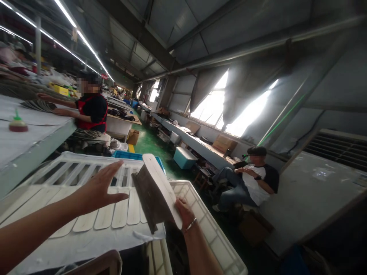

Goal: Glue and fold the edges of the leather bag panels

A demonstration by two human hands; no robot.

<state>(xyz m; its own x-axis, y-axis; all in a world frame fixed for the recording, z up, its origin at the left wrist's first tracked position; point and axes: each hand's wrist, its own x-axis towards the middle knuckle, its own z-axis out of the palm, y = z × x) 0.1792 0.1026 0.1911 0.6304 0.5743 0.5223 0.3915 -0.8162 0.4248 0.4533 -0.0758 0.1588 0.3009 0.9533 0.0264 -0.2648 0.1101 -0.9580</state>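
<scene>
My right hand grips the lower end of a stack of pale, flat, round-ended pieces, held tilted; their material I cannot tell. My left hand is open, fingers stretched out and thumb apart, a little left of that stack. Below it, several similar pale strips lie side by side in a row. White cloth shows under their near ends. A white slotted rack lies just beyond the row.
A white plastic crate stands at my right, with a blue crate past the rack. One co-worker handles dark pieces at the long left table. Another person sits at right. Green floor runs between the benches.
</scene>
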